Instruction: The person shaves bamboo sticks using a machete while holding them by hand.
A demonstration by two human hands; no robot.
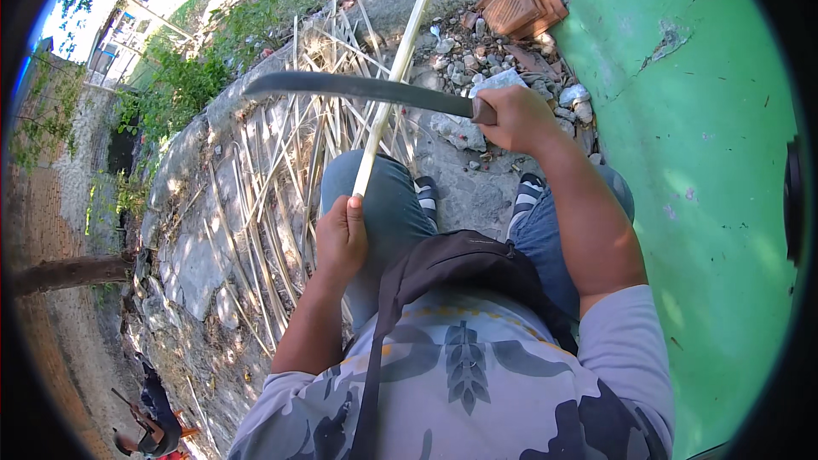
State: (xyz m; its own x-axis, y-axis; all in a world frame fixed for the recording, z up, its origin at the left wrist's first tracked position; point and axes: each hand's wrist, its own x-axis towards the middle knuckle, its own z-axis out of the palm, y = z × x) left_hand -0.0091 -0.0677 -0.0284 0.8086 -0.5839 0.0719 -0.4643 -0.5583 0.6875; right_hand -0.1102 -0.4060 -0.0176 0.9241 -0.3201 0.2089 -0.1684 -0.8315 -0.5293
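My left hand [342, 237] is closed round the lower end of a long, pale split-bamboo strip [399, 64], its thumb pressed along it. The strip slants up and away, slightly to the right, past my left knee. In my right hand [516, 121] is the brown handle of a machete [366, 88], gripped firmly. Its long dark blade points left and crosses over the strip near its middle. Whether blade and strip touch, I cannot tell.
Many thin bamboo strips [260, 230] lie scattered over the rocky ground at left. Rubble [464, 64] and stacked orange clay tiles [521, 7] lie ahead. A green painted surface [707, 204] spans the right side. Another person [153, 413] is at the lower left.
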